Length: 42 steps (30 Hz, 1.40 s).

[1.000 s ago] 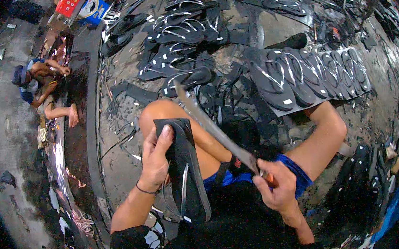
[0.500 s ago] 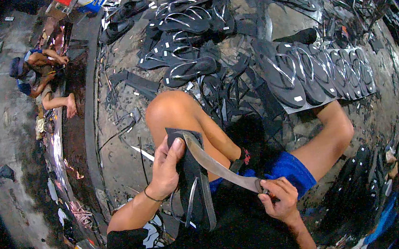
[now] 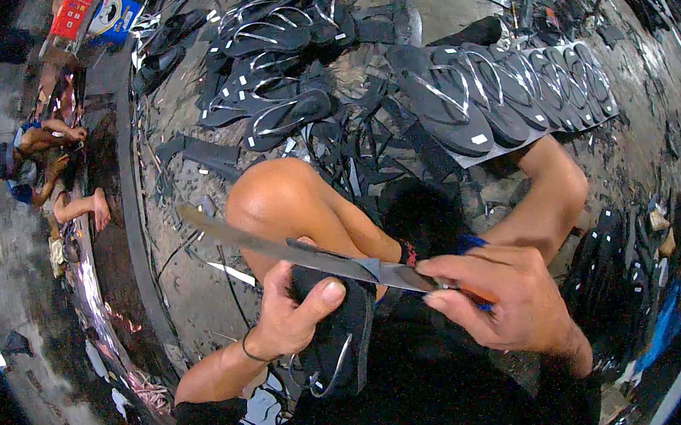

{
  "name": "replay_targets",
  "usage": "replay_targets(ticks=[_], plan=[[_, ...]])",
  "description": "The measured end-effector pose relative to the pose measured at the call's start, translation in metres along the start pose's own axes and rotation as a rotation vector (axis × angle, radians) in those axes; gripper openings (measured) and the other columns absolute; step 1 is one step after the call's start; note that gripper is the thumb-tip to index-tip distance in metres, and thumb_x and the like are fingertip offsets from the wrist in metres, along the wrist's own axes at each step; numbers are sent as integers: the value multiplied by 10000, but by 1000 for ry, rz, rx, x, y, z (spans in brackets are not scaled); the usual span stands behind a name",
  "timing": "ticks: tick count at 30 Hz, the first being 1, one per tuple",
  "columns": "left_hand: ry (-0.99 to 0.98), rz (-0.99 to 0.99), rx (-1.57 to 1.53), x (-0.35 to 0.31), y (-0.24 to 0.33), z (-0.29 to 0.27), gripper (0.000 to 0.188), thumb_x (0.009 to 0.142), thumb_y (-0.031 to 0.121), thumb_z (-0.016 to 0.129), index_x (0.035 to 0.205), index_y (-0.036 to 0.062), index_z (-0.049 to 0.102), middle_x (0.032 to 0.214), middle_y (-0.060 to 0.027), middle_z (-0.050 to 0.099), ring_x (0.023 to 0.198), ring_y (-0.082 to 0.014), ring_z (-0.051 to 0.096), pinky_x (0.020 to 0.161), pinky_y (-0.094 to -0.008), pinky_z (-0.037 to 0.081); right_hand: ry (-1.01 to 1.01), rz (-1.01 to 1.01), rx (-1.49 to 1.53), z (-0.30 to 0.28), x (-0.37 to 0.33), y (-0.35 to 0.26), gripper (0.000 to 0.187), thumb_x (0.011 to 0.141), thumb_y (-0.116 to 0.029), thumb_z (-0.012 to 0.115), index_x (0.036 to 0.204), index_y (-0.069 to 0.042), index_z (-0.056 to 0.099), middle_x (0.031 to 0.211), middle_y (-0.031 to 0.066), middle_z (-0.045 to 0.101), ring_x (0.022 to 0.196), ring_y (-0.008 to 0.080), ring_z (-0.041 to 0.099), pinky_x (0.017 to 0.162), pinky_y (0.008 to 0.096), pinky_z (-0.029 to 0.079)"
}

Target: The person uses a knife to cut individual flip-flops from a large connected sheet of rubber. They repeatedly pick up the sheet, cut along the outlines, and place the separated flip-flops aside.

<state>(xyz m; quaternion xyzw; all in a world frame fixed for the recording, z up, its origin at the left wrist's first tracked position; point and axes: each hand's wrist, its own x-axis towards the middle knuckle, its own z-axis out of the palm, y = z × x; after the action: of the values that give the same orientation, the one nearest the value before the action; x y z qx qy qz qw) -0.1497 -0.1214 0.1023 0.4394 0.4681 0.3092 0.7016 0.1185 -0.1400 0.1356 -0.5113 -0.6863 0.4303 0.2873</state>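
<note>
My left hand (image 3: 295, 317) is wrapped around a black flip-flop (image 3: 348, 326), its thumb pressed on the sole near the upper end. The flip-flop is held upright over my lap, with a silvery strap at its lower part. In my right hand (image 3: 508, 295) I grip a long knife (image 3: 266, 246) by its handle, which my fingers mostly cover. Its blade lies across the top end of the sole, with the tip pointing up and left past my bare knee (image 3: 269, 191). A small dark strip (image 3: 369, 269) shows against the blade, near the sole's edge.
Several finished-looking black flip-flops (image 3: 437, 105) lie in a row on a grey sheet at right. More flip-flops (image 3: 278, 34) are heaped at the far middle, among black scraps (image 3: 212, 155). A person (image 3: 32, 164) sits working at far left. A white pointed strip (image 3: 232, 274) lies by my knee.
My right hand has moved up and left, sweeping the knife over the flip-flop's top end, so the tip now reaches beyond my knee. The view has also shifted right.
</note>
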Motion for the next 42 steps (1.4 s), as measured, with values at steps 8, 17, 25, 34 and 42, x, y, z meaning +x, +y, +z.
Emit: replay_targets(ticks=[8,17,25,34,42], plan=[[-95,2,298,4,13,23,519,777,140,832,1176,13,525,1073,-61,630,1003,-139,609,899,-316,496,-60,107,488,25,25,23,297,820,-234,820,973,-11,698,823,70,675,749,93,626,662,252,496],[591,365,-92,43,47,-12,220,900,117,705,1076,1,645,930,-71,690,880,-176,661,839,-337,533,335,122,397,16,27,38,406,967,-149,628,1324,-2,502,1054,71,693,810,52,579,679,210,488],[256,-48,-571,79,-33,56,261,937,133,633,1183,48,618,1083,-92,696,971,-244,676,826,-407,573,680,209,120,49,-46,103,307,983,-148,574,1255,-7,592,1003,121,681,787,158,606,729,291,508],[535,-130,-833,82,-29,84,230,957,259,642,1149,133,651,1023,-28,717,815,-144,710,514,-203,577,567,214,73,88,-105,95,277,839,-101,729,1097,-9,689,793,100,662,594,172,555,569,283,457],[453,-191,-823,51,-54,68,267,973,244,585,1175,71,618,1036,-77,708,853,-190,704,619,-281,602,532,159,-95,88,-93,82,296,813,-114,766,1084,-14,700,902,131,713,657,223,636,608,320,516]])
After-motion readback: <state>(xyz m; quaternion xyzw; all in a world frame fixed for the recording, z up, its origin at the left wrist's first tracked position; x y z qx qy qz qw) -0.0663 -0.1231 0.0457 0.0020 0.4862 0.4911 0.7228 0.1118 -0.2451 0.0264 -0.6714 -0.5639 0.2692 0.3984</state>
